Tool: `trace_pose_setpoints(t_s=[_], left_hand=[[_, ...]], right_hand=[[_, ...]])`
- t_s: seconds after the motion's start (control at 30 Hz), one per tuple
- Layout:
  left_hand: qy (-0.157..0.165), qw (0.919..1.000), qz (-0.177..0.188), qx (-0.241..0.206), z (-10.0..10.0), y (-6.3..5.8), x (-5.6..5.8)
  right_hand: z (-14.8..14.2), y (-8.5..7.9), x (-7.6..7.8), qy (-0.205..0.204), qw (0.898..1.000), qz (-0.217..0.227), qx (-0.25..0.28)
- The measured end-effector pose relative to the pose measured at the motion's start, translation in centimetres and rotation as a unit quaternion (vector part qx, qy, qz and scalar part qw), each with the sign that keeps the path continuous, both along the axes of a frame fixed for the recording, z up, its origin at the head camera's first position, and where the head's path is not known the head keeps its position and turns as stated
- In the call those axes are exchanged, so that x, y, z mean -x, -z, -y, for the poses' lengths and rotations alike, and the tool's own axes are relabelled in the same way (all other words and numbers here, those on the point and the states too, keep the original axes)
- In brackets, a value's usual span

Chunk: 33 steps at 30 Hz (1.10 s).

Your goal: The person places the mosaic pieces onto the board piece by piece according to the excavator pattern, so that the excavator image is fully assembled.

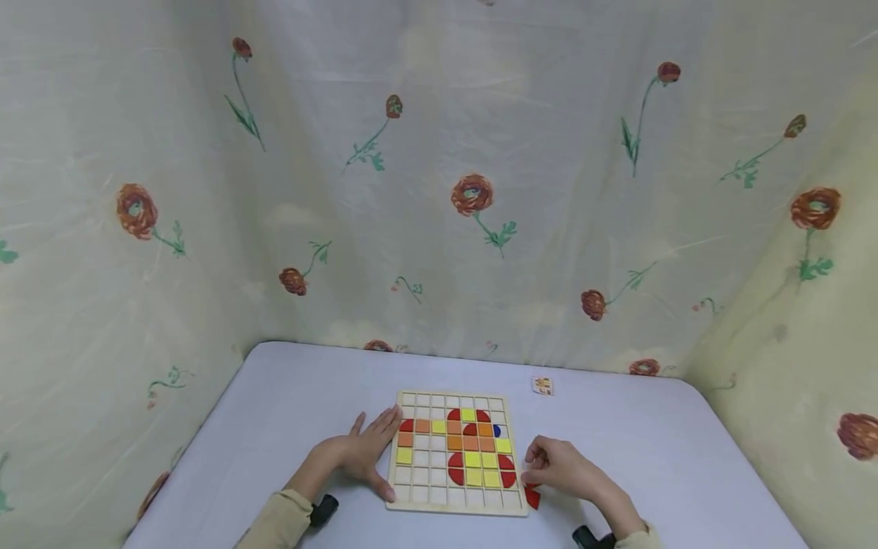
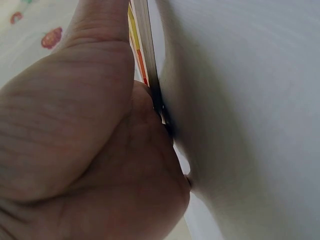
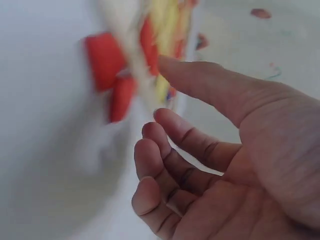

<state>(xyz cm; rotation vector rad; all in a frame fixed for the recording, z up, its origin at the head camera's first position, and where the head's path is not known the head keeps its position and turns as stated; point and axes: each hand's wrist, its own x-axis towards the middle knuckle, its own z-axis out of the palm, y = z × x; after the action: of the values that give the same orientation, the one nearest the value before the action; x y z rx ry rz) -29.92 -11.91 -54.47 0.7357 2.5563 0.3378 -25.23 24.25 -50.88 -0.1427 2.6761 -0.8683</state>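
A square wooden grid board (image 1: 453, 511) lies on the white table, partly filled with red, orange and yellow tiles and one small blue piece (image 1: 497, 431). Along the board's left edge my left hand (image 1: 366, 454) rests with fingers and thumb spread, fingertips at the edge. My right hand (image 1: 559, 465) hovers by the board's lower right side, its fingers loosely bent and nothing between thumb and fingertips. Just below it, two loose red pieces (image 3: 105, 60) lie beside the board's edge. In the left wrist view the palm hides most of the board.
A small printed card (image 1: 543, 386) lies on the table behind the board, to the right. Flowered cloth (image 1: 425, 229) hangs behind and on both sides of the table. Each wrist wears a black camera band (image 1: 324, 509).
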Motion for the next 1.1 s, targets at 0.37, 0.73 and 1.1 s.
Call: trace_pose_setpoints(t_s=[0.37,0.73,1.1], left_hand=[[-0.004,1.0,0.001,-0.004,0.1,0.1,0.1],[-0.007,1.0,0.003,-0.002,0.1,0.0,0.0],[-0.005,1.0,0.003,-0.004,0.0,-0.2,-0.1]], right_hand=[[-1.5,2.0,0.6,0.009,0.999,-0.041,0.002],[-1.8,3.0,1.3,0.056,0.996,-0.062,-0.005],[-0.9,2.9,1.0,0.083,0.995,-0.058,-0.011]])
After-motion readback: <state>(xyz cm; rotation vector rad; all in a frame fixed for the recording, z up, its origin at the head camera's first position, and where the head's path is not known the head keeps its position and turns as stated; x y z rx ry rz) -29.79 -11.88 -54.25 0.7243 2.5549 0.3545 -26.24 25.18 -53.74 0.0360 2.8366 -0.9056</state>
